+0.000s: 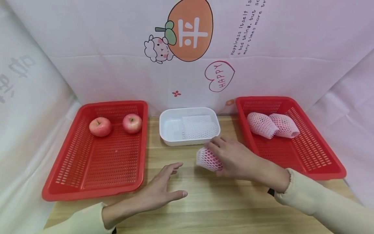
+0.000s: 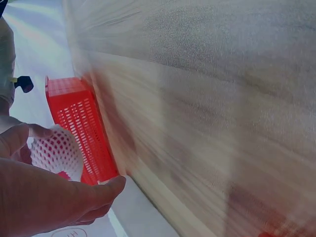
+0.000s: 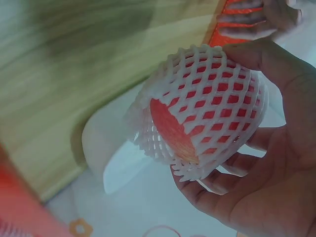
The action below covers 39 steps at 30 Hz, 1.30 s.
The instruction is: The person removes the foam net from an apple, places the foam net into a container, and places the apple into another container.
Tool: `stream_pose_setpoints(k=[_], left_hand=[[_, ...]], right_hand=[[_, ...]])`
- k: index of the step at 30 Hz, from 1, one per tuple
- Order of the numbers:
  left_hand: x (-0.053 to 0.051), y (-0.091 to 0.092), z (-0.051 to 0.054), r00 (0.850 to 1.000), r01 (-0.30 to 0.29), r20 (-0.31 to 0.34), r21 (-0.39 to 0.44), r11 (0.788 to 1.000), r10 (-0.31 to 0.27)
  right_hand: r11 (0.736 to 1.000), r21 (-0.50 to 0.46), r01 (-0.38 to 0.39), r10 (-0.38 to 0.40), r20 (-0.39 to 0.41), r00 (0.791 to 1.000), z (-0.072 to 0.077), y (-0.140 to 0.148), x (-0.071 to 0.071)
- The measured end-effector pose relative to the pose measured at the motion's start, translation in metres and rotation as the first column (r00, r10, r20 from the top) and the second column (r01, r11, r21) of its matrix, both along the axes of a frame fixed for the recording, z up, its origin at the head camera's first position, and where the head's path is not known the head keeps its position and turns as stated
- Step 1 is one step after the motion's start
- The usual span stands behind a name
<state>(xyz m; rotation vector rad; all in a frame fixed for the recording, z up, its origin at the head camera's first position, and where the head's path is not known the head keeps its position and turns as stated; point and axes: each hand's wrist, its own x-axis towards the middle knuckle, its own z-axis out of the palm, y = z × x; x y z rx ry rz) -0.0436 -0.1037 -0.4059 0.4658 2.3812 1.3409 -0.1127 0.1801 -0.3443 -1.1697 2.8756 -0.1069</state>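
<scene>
Cream sleeves (image 1: 318, 196) are seen nearest, behind the fingers of both hands. By the curled fingers of the right hand (image 1: 233, 159), a red apple sheathed in white foam mesh (image 1: 209, 160) is gripped above the pale wooden table (image 1: 204, 208); bare skin is shown at the mesh's open end. Left of that apple, the fingers of the left hand (image 1: 159, 191) are held wide of the thumb, with nothing gripped. Beyond the right fingers, white foam nets (image 1: 198, 126) are contained in a rounded white rectangular tray (image 1: 172, 128). Left of the left fingers, two bare red apples (image 1: 132, 123) are held by a red perforated plastic basket (image 1: 93, 193); right of the right fingers, two mesh-wrapped fruits (image 1: 261, 124) are held by a matching basket (image 1: 330, 176).
</scene>
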Motion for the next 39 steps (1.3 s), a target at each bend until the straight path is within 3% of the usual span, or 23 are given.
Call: stream_pose_setpoints(k=[8, 16, 28, 39], left_hand=[[0.000, 0.000, -0.007, 0.998, -0.049, 0.048, 0.053, 0.997, 0.047], [0.000, 0.000, -0.013, 0.995, -0.082, 0.056, 0.062, 0.995, 0.079], [-0.001, 0.001, -0.019, 0.993, -0.093, 0.079, 0.076, 0.993, 0.087], [-0.003, 0.002, -0.025, 0.993, -0.097, 0.076, 0.067, 0.993, 0.092]], right_hand=[[1.000, 0.018, -0.023, 0.023, 0.040, 0.999, -0.026, -0.020, 0.005], [0.998, 0.016, -0.067, 0.067, 0.024, 0.997, -0.051, -0.034, 0.010], [0.996, 0.045, -0.079, 0.079, -0.005, 0.997, -0.071, -0.042, 0.015], [0.998, 0.012, -0.068, 0.068, -0.004, 0.998, -0.078, -0.041, 0.019]])
